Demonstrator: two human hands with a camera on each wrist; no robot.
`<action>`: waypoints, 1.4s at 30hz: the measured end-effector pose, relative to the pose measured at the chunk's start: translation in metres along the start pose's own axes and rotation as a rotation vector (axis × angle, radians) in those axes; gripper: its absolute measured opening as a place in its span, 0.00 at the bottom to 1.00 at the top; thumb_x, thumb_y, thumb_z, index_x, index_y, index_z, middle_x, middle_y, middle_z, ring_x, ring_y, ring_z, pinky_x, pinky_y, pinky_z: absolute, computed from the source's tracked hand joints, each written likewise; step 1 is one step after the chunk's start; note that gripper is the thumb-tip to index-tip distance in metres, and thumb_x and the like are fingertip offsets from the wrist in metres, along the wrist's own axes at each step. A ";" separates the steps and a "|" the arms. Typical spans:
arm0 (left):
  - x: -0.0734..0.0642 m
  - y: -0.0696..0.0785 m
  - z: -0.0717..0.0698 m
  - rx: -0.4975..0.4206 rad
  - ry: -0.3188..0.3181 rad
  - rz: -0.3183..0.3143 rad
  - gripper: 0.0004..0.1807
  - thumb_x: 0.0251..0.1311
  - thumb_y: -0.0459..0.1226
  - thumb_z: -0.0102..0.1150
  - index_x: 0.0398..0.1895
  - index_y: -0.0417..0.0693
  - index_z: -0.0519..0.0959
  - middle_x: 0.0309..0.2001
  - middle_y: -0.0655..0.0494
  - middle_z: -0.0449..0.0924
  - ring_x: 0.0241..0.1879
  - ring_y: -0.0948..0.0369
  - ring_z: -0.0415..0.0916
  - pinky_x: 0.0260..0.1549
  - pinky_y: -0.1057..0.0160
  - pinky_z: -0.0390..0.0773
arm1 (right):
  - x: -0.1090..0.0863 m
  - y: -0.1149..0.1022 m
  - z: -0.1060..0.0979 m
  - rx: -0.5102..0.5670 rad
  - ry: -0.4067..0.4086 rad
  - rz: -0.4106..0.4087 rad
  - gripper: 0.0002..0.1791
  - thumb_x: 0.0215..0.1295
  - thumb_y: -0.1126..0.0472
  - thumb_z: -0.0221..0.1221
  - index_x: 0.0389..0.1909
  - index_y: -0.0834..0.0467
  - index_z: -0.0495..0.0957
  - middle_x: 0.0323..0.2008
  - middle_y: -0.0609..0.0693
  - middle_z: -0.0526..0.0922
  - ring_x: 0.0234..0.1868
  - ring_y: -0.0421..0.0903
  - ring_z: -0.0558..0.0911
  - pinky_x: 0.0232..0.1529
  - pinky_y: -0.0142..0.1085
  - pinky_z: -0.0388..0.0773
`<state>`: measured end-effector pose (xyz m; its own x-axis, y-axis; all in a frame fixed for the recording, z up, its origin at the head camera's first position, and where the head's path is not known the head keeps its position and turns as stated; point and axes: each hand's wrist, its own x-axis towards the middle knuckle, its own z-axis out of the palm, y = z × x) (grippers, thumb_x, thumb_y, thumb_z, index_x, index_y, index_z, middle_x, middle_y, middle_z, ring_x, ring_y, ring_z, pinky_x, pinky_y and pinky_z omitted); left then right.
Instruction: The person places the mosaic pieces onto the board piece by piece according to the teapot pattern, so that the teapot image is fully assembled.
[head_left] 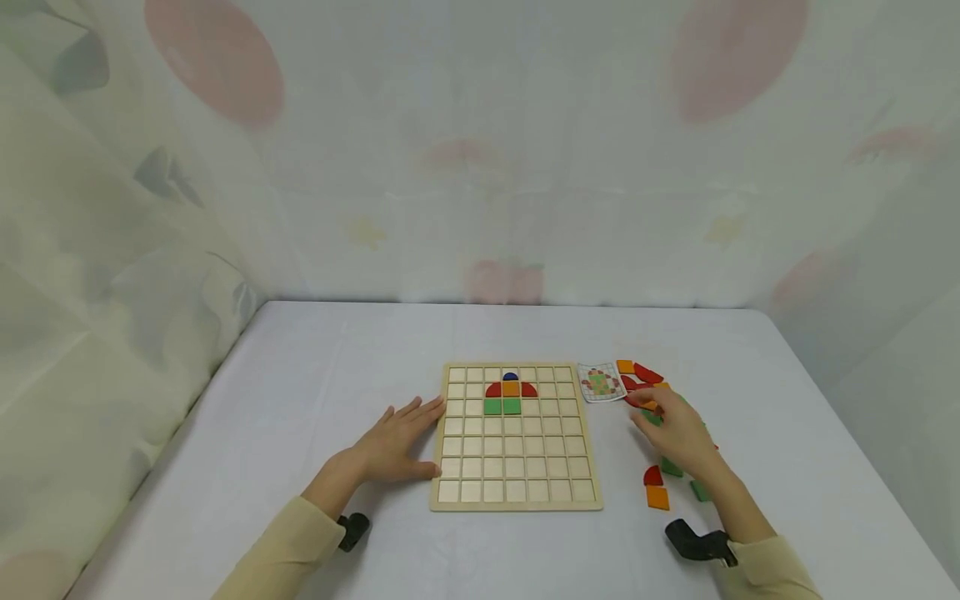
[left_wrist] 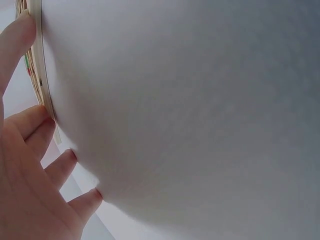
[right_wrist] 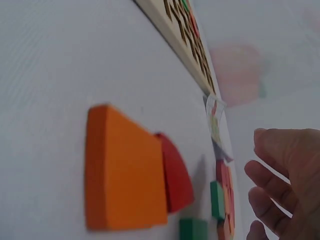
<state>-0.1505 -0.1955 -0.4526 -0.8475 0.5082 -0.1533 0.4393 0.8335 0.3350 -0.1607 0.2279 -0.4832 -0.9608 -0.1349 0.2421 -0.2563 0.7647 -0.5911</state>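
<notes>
A wooden grid board (head_left: 517,506) lies flat on the table. In its upper rows sit a blue half-round piece (head_left: 510,377), an orange square (head_left: 511,389) between two red rounded pieces (head_left: 492,390), and two green squares (head_left: 492,407) below them. My left hand (head_left: 393,446) rests with spread fingers, its thumb and fingertips at the board's left edge. On the right, my right hand (head_left: 678,433) hovers over loose coloured pieces, its fingers slightly bent and nothing visible between them. It hides part of the pile, where red pieces (head_left: 648,372) and green blocks (right_wrist: 217,200) show.
A printed pattern card (head_left: 602,383) lies at the board's upper right corner, near the pile. Closer to me are an orange block (head_left: 657,497), a red rounded piece (head_left: 653,476) and green blocks (head_left: 672,467). A patterned curtain (head_left: 480,167) hangs behind the white table (head_left: 352,350).
</notes>
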 end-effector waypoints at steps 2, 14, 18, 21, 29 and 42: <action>0.000 0.000 0.000 -0.004 -0.001 0.000 0.49 0.48 0.53 0.65 0.71 0.50 0.53 0.72 0.56 0.50 0.70 0.47 0.46 0.62 0.35 0.47 | -0.002 0.005 -0.001 -0.007 -0.016 0.026 0.16 0.55 0.64 0.63 0.46 0.62 0.76 0.40 0.55 0.79 0.36 0.49 0.73 0.37 0.40 0.75; -0.001 0.000 0.002 -0.011 0.000 -0.003 0.48 0.48 0.53 0.65 0.71 0.49 0.54 0.72 0.56 0.50 0.70 0.47 0.46 0.62 0.35 0.46 | -0.007 0.018 -0.007 -0.060 -0.069 0.099 0.18 0.55 0.61 0.63 0.46 0.64 0.77 0.38 0.57 0.76 0.36 0.49 0.70 0.35 0.39 0.73; -0.001 0.000 0.002 -0.020 0.000 0.000 0.48 0.48 0.52 0.65 0.71 0.49 0.54 0.72 0.55 0.50 0.70 0.46 0.46 0.62 0.35 0.46 | -0.007 0.018 -0.006 -0.079 -0.083 0.111 0.18 0.55 0.61 0.62 0.45 0.64 0.77 0.39 0.58 0.75 0.37 0.50 0.70 0.37 0.43 0.75; -0.001 -0.001 0.002 -0.013 0.001 0.002 0.48 0.48 0.53 0.65 0.71 0.49 0.54 0.72 0.56 0.50 0.70 0.47 0.46 0.62 0.35 0.47 | -0.006 0.018 -0.006 -0.094 -0.089 0.106 0.18 0.54 0.61 0.62 0.45 0.64 0.77 0.39 0.59 0.75 0.37 0.51 0.71 0.38 0.45 0.75; 0.000 -0.001 0.002 -0.015 0.000 -0.006 0.49 0.48 0.53 0.65 0.71 0.50 0.53 0.72 0.57 0.50 0.70 0.47 0.46 0.62 0.36 0.46 | -0.003 0.018 -0.005 -0.168 -0.086 0.080 0.18 0.50 0.62 0.65 0.43 0.63 0.77 0.36 0.58 0.75 0.34 0.50 0.71 0.34 0.43 0.74; 0.000 0.000 0.001 -0.011 -0.001 -0.007 0.49 0.48 0.53 0.65 0.71 0.50 0.53 0.72 0.57 0.50 0.70 0.47 0.46 0.63 0.36 0.45 | -0.004 0.018 -0.002 -0.196 -0.078 0.046 0.15 0.50 0.64 0.65 0.40 0.63 0.78 0.36 0.58 0.76 0.34 0.50 0.72 0.37 0.49 0.76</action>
<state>-0.1500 -0.1954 -0.4537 -0.8503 0.5026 -0.1565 0.4300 0.8346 0.3442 -0.1615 0.2433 -0.4931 -0.9782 -0.1397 0.1538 -0.1942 0.8779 -0.4377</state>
